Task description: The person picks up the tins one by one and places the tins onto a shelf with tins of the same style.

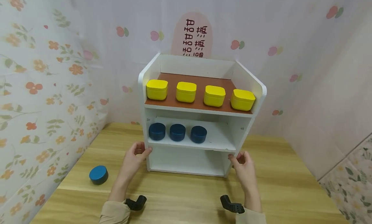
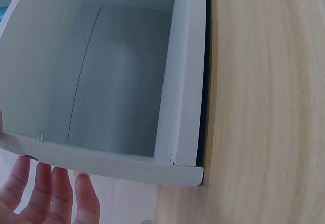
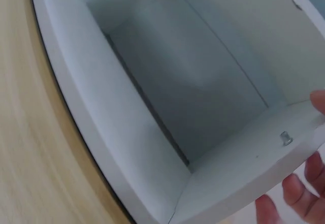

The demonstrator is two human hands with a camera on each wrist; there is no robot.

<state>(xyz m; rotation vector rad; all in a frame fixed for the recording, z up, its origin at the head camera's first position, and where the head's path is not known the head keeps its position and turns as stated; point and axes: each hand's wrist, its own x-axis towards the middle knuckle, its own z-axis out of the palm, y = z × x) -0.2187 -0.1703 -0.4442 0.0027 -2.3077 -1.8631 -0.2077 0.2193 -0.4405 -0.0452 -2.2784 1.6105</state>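
A white shelf unit (image 1: 186,159) with a brown top board stands upright on the wooden table. My left hand (image 1: 134,161) grips its left side panel low down, thumb at the front edge and fingers around the outside. On the opposite side, my right hand (image 1: 244,167) pinches the right panel the same way. Several yellow lidded boxes (image 1: 186,92) line the top board. Three dark blue round tins (image 1: 177,132) sit on the middle shelf, left and centre. The bottom compartment (image 2: 122,82) is bare in both wrist views, with a dark line running beneath its lower edge.
One blue round tin (image 1: 98,175) lies on the wooden table (image 1: 180,201), left of my left forearm. A fruit-print curtain (image 1: 122,69) hangs behind the shelf unit, and a flower-print cloth (image 1: 37,88) covers the left side.
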